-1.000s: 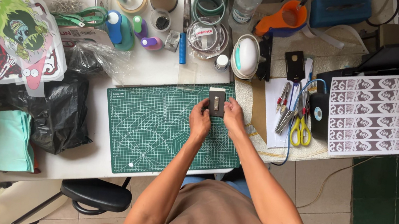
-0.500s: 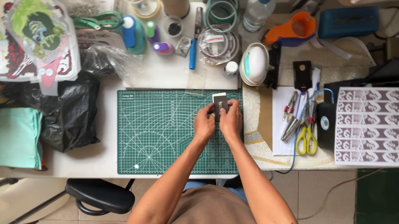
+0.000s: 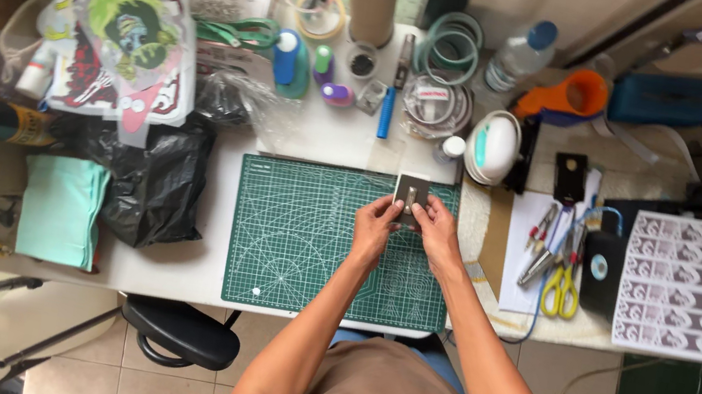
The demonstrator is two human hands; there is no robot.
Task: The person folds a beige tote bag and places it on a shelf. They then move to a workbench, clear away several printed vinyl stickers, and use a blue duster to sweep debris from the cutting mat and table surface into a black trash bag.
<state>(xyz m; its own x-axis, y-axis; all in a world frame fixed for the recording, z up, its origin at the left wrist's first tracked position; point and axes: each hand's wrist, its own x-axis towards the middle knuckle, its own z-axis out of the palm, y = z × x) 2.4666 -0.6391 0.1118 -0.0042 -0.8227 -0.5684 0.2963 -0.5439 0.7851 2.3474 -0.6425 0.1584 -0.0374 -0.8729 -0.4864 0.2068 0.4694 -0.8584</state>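
Both hands meet over the far edge of the green cutting mat (image 3: pixel 315 239), holding a small dark card (image 3: pixel 409 199) with a pale strip down its middle; what the strip is cannot be made out at this distance. The left hand (image 3: pixel 374 229) pinches the card's left edge between thumb and fingers; the right hand (image 3: pixel 437 237) pinches its right edge the same way, fingers curled in, not spread. The card sits just above the mat, near its top right corner, tilted towards the camera.

The grip is by fingertips only, so the card could slip or bend if either pinch tightens unevenly; a drop would likely land it on the mat or against the white round dispenser (image 3: pixel 492 147) nearby. Both forearms reach forward from the body, elbows bent, wrists angled inward; the yellow-handled scissors (image 3: pixel 559 294) lie to the right, well apart from the hands.
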